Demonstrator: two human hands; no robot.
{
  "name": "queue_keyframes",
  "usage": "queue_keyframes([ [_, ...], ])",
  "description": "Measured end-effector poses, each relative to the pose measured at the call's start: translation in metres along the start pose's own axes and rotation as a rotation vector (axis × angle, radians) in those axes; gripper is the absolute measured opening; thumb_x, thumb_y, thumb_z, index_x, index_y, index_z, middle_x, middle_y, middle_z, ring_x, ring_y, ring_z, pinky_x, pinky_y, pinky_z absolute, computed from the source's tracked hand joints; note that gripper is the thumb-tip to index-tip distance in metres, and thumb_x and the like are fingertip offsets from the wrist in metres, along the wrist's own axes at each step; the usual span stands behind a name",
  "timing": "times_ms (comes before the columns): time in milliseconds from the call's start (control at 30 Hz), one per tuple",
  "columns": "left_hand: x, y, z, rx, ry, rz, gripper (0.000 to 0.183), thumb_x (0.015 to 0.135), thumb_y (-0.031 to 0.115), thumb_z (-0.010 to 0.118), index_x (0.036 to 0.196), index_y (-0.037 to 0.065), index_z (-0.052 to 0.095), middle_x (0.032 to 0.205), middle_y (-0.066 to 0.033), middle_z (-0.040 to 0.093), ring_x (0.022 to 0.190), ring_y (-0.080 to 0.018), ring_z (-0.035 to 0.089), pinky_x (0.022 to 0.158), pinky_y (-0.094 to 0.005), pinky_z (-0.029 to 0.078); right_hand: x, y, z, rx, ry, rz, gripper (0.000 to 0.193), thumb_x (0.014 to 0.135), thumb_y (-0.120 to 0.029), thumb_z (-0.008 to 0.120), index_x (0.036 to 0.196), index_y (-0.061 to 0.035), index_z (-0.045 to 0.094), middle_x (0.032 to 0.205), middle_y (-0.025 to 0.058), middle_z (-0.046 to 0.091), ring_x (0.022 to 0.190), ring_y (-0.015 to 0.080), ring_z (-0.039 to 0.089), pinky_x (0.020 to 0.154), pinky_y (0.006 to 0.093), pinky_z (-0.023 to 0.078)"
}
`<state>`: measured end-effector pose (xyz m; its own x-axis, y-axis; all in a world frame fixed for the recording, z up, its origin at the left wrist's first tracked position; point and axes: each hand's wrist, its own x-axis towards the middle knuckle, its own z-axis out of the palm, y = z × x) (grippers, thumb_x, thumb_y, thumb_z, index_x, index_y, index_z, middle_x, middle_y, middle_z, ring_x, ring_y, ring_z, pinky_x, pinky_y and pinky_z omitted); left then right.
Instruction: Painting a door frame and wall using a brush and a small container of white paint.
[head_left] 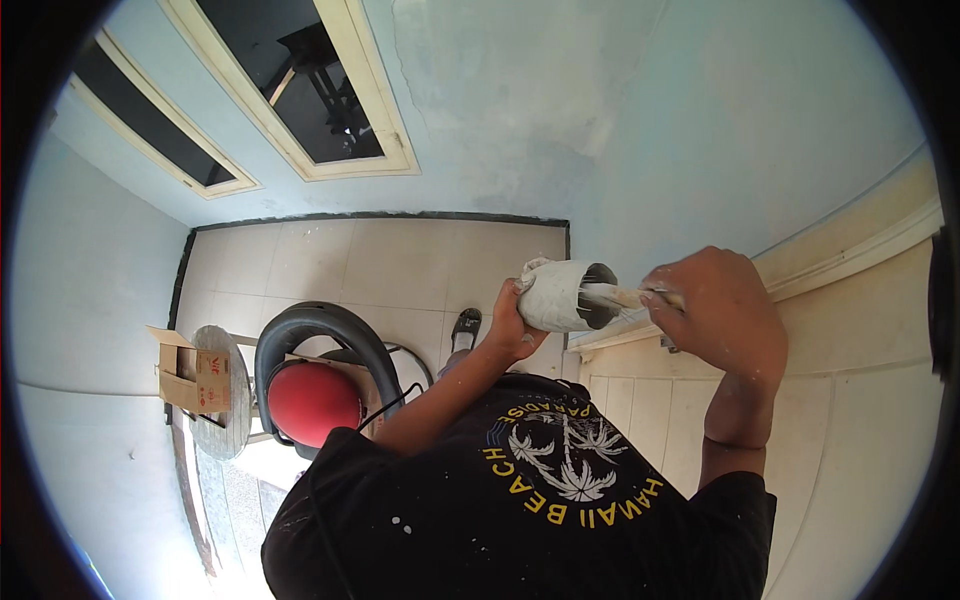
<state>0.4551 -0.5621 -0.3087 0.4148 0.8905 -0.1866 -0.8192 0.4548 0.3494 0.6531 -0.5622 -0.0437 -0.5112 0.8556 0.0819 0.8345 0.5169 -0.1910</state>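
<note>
My left hand (515, 325) is wrapped round a small paint-smeared pot (555, 296), pale grey-white outside and dark inside. The pot is tilted with its mouth toward the right. Pinched in my right hand (718, 305) is a paintbrush (622, 297), its handle mostly covered by the fingers. The brush's white-coated end reaches into the mouth of the pot; its tip is hidden there. Both hands are in front of my body, close to the corner of the pale blue wall (640, 190).
A chair with a curved black back (325, 315) and a red round part (315, 403) stands at left. Beside it, an open cardboard box (195, 375) rests on a round stool (232, 430). Cream-framed windows (400, 150) are ahead; a cream door frame (850, 262) is at right.
</note>
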Motion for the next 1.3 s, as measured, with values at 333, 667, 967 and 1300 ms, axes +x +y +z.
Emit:
queue_keyframes([
  [333, -0.011, -0.018, 0.005, -0.055, 0.015, -0.054, 0.057, 0.093, 0.046, 0.032, 0.138, 0.014, 0.047, 0.136, -0.0111, 0.055, 0.125, -0.0327, 0.054, 0.106, -0.0536, 0.040, -0.007, -0.006, 0.001, -0.112, -0.155, 0.079, 0.017, 0.080, -0.022, 0.067, 0.089, -0.0088, 0.073, 0.076, 0.0091, 0.067, 0.074, 0.0303, 0.062, 0.072, 0.0413, 0.048],
  [667, -0.013, -0.021, 0.010, -0.057, 0.067, -0.076, 0.064, 0.091, 0.051, 0.031, 0.139, 0.013, 0.047, 0.137, -0.0119, 0.054, 0.126, -0.0352, 0.052, 0.106, -0.0557, 0.039, -0.012, -0.009, 0.004, -0.063, -0.169, 0.139, 0.018, 0.081, -0.022, 0.067, 0.089, -0.0082, 0.073, 0.076, 0.0102, 0.068, 0.077, 0.0313, 0.062, 0.072, 0.0421, 0.049],
  [967, -0.012, -0.007, 0.019, -0.136, -0.068, -0.093, 0.068, 0.089, 0.055, 0.029, 0.138, 0.011, 0.048, 0.139, -0.0130, 0.051, 0.124, -0.0371, 0.052, 0.096, -0.0573, 0.042, -0.042, 0.022, -0.028, 0.421, -0.055, 0.279, 0.015, 0.081, -0.007, 0.066, 0.094, -0.0002, 0.071, 0.077, 0.0128, 0.068, 0.058, 0.0194, 0.053, 0.060, 0.0294, 0.045],
  [1300, -0.005, -0.007, 0.026, -0.159, -0.113, -0.115, 0.068, 0.088, 0.058, 0.031, 0.137, 0.012, 0.048, 0.132, -0.0142, 0.053, 0.107, -0.0349, 0.055, 0.082, -0.0499, 0.045, -0.067, 0.046, 0.003, 0.815, 0.187, 0.400, 0.018, 0.093, -0.009, 0.057, 0.098, 0.0054, 0.067, 0.069, 0.0016, 0.056, 0.059, 0.0073, 0.048, 0.053, 0.0250, 0.041],
])
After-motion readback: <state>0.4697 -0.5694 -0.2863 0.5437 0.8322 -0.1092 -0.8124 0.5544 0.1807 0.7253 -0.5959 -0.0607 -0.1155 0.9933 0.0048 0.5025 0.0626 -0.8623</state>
